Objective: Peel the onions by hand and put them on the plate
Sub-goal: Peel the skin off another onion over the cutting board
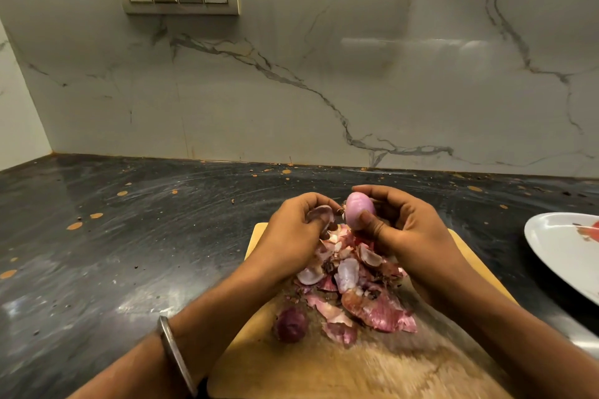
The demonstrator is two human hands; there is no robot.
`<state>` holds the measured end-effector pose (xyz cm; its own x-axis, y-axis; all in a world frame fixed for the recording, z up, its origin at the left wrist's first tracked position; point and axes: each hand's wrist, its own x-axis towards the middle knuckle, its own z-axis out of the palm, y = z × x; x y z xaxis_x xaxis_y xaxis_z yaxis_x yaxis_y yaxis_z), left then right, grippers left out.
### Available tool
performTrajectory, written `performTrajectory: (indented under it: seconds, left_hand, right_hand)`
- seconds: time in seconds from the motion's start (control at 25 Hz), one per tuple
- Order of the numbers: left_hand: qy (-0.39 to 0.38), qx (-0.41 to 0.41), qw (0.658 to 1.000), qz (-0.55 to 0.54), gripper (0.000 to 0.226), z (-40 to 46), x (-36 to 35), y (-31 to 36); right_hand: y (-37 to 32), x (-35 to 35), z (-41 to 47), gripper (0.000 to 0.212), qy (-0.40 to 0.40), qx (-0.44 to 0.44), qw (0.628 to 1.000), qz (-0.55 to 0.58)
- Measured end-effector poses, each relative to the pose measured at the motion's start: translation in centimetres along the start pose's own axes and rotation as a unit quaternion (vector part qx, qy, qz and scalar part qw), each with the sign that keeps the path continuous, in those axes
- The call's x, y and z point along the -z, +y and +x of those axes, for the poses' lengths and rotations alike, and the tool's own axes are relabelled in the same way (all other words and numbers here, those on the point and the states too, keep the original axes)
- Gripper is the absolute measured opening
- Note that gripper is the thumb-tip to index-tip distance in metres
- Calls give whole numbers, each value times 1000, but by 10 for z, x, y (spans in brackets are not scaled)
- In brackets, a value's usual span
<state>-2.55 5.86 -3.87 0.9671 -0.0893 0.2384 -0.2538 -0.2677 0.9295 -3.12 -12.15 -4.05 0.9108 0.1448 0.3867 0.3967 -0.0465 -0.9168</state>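
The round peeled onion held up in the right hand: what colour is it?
Pale pinkish-purple onion, clearest in the head view.

Both forearms are bare all the way up, no sleeves anywhere in view. Only thing worn is a plain metal bangle (176, 354), silvery-grey and smooth, on the left wrist. Beyond the bangle, the left hand (291, 233) has no rings that I can see; same for the right hand (405, 230). Short fingernails.

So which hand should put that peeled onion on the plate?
Probably the right hand: it already holds the peeled onion, and the plate lies on its side. The left hand holds a peel.
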Motion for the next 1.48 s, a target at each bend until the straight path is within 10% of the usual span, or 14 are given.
performTrajectory:
  seconds: [0.24,0.84,1.48]
  left_hand:
    - [-5,-58,981,187,23,-3,-3,6]
    - [41,-110,993,-26,15,-2,4,4]
    - [108,-196,972,75,16,-14,-5,11]
  right_hand:
    - [-2,0,2,36,33,-22,999,6]
    - [1,1,1,32,-10,-38,997,66]
    - [1,-5,-4,50,-22,36,999,30]
